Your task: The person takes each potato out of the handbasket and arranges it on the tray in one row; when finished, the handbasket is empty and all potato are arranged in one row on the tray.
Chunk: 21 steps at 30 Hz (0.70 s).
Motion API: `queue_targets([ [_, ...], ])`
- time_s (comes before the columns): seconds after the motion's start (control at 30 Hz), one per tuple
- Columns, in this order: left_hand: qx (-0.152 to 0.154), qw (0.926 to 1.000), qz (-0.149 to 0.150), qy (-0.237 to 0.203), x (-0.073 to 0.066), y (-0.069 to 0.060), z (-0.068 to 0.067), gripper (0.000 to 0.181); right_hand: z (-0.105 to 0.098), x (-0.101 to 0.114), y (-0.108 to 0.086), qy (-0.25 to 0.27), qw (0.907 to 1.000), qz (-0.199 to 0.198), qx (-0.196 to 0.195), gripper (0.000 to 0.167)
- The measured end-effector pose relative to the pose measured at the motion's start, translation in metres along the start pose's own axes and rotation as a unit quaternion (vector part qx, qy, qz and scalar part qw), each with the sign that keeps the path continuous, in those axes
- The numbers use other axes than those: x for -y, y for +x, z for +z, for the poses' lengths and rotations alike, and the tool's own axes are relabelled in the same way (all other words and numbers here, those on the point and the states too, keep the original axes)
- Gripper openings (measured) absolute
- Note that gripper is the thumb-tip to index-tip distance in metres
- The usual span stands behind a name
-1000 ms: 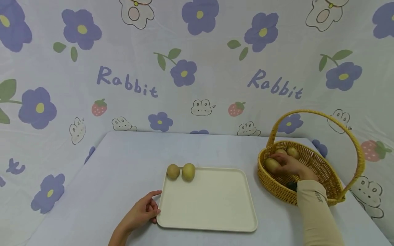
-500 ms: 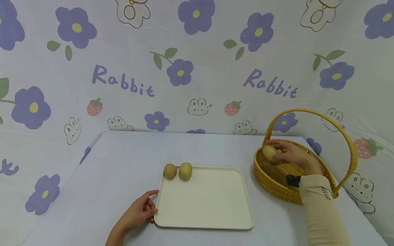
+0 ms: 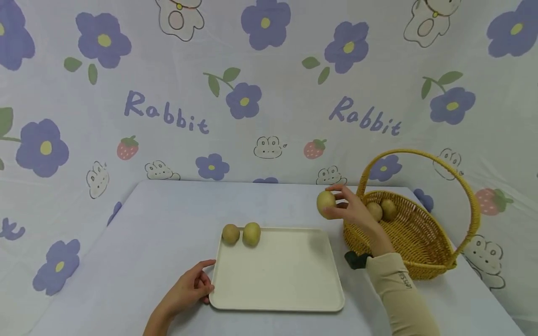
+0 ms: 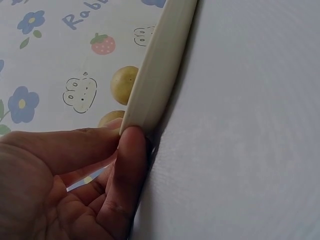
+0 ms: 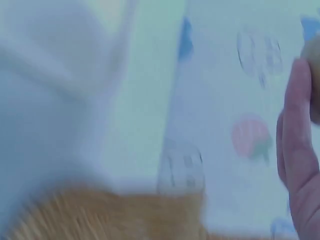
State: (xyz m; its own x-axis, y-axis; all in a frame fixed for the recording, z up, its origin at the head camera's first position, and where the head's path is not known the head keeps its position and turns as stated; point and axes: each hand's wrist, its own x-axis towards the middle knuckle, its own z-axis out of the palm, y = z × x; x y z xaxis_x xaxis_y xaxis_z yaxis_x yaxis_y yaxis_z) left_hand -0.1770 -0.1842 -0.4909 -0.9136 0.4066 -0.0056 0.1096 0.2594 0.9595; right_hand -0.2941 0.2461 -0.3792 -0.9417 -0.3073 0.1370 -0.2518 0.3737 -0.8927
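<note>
My right hand (image 3: 353, 210) holds a round yellow-green fruit (image 3: 326, 204) between thumb and fingers, above the table behind the tray's back right corner and left of the wicker basket (image 3: 420, 268). Only part of that fruit (image 5: 315, 75) shows at the edge of the right wrist view, against the fingers (image 5: 299, 115). At the cream tray's (image 3: 277, 270) left side, my left hand (image 3: 185, 291) grips the rim; the left wrist view shows its fingertips against the tray wall (image 4: 162, 65). A brownish fruit (image 3: 230, 234) and a yellow-green one (image 3: 251, 234) sit in the tray's back left corner.
Two more fruits (image 3: 374, 212) (image 3: 388, 210) lie at the back of the basket, whose tall arched handle (image 3: 460, 179) rises on the right. A dark object (image 3: 356, 260) is by my right sleeve. A patterned cloth (image 3: 168, 56) hangs behind the table.
My right hand has lifted a fruit out of the basket and carried it left, over the rim. My left hand stays at the tray's edge. The head view has shifted slightly.
</note>
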Motion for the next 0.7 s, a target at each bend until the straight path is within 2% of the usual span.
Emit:
queue_targets([
  [0.07,0.0,1.0,0.001,0.002,0.001,0.0,-0.001,0.062,0.023,-0.003,0.005,-0.003,0.9999,0.002,-0.013,0.056],
  [0.23,-0.001,0.9999,-0.012,0.0,0.002,0.0,-0.002,0.062,0.078,-0.009,0.013,-0.042,0.9979,0.037,-0.033,0.055],
  [0.3,-0.002,0.9999,-0.015,-0.001,0.002,0.001,-0.002,0.062,0.097,-0.012,0.016,-0.055,0.9971,0.047,-0.026,0.054],
  [0.4,-0.002,0.9999,-0.017,-0.003,0.001,0.0,-0.003,0.062,0.12,-0.017,0.019,-0.075,0.9962,0.042,-0.016,0.053],
  [0.53,-0.002,0.9998,-0.017,-0.006,0.001,0.0,-0.002,0.063,0.139,-0.022,0.023,-0.093,0.9949,0.036,-0.015,0.05],
  [0.7,0.001,0.9999,-0.011,-0.011,0.001,0.0,-0.002,0.063,0.147,-0.024,0.027,-0.119,0.9914,0.05,-0.02,0.049],
])
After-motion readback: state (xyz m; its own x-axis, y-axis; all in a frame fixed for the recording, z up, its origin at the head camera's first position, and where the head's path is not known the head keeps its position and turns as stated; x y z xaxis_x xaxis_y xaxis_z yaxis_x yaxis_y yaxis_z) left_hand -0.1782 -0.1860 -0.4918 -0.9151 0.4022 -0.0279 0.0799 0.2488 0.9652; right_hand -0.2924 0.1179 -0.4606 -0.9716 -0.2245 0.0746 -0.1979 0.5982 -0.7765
